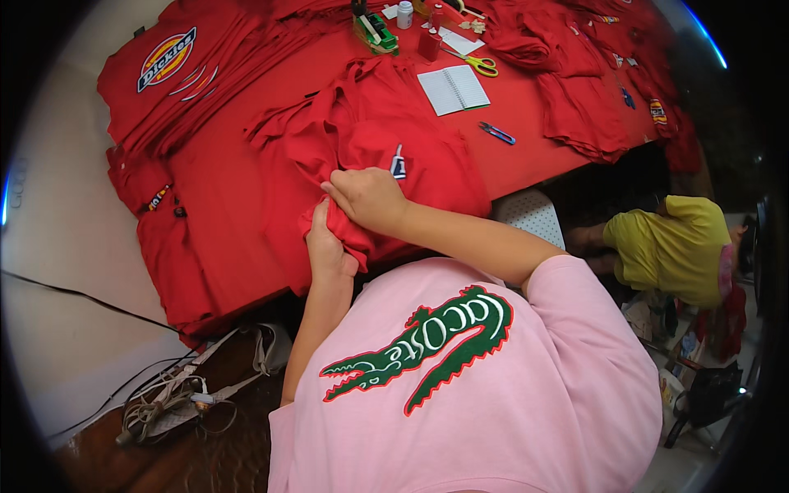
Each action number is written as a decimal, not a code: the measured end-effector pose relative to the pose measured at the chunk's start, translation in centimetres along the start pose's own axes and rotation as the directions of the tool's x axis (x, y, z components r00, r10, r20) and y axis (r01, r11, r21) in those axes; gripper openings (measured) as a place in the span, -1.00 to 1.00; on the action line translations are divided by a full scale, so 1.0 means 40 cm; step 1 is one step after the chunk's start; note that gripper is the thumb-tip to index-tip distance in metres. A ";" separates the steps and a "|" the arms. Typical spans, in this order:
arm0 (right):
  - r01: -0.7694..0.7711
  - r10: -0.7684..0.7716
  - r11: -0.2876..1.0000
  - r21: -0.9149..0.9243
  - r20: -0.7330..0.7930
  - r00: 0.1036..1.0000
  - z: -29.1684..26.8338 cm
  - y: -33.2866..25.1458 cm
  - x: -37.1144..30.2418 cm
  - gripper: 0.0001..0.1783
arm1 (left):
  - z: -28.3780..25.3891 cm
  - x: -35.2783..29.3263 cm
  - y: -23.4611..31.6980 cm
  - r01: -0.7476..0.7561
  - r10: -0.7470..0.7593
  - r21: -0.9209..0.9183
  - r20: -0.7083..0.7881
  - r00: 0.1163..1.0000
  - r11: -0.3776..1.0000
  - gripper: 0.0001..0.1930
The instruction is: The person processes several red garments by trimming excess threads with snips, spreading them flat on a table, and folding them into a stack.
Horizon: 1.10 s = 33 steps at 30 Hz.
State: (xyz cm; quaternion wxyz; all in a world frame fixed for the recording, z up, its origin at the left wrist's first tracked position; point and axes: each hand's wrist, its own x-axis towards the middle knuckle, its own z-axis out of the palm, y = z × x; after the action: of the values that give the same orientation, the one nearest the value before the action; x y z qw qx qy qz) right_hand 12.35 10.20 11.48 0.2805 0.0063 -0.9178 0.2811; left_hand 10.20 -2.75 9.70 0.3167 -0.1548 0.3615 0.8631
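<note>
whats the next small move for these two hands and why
Perhaps draw the right hand slightly away from the left hand to smooth the red garment, because both hold it and it looks bunched and creased around them.

Downward fisheye view from head height
</note>
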 end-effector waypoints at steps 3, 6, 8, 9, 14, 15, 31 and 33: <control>0.383 -0.390 0.918 0.102 0.064 0.919 -0.068 -0.147 -0.035 -0.68 | -0.105 0.053 -0.014 -0.237 0.257 0.317 -0.022 0.966 0.918 -0.74; 0.134 -0.137 0.990 0.046 0.062 0.989 -0.010 -0.034 -0.020 -0.73 | -0.077 0.031 0.037 0.100 -0.101 0.011 0.121 0.988 0.995 -0.76; 0.054 -0.053 0.998 -0.027 0.032 0.998 0.001 0.017 -0.008 -0.77 | 0.044 -0.017 0.017 -0.044 0.044 -0.001 -0.011 0.999 0.999 -0.73; 0.121 -0.123 0.992 0.028 0.048 0.991 -0.011 -0.006 -0.004 -0.76 | 0.032 -0.012 0.031 0.009 -0.008 0.023 -0.037 0.999 1.000 -0.74; 0.249 -0.274 0.951 0.186 0.124 0.954 -0.022 -0.086 -0.026 -0.78 | -0.026 0.009 0.078 0.000 0.003 0.058 -0.051 0.999 0.998 -0.71; 0.208 -0.230 0.956 0.206 0.093 0.969 -0.006 -0.044 -0.008 -0.79 | -0.029 0.009 0.081 -0.038 0.038 0.007 0.018 0.999 0.999 -0.69; -0.504 0.304 0.682 0.531 0.421 0.855 -0.066 0.075 0.079 -0.73 | 0.018 -0.047 0.108 -0.188 0.172 0.143 0.117 0.978 0.972 -0.58; -0.087 0.035 0.953 0.289 0.181 0.983 -0.076 0.000 0.068 -0.81 | 0.030 -0.022 0.085 -0.116 0.116 0.070 0.000 0.993 0.991 -0.62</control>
State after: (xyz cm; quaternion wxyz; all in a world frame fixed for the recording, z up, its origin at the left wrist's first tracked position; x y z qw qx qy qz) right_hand 11.60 12.16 14.97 0.1864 0.0442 -0.8860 0.4223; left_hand 8.57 -4.09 12.75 0.2704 -0.1240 0.4004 0.8667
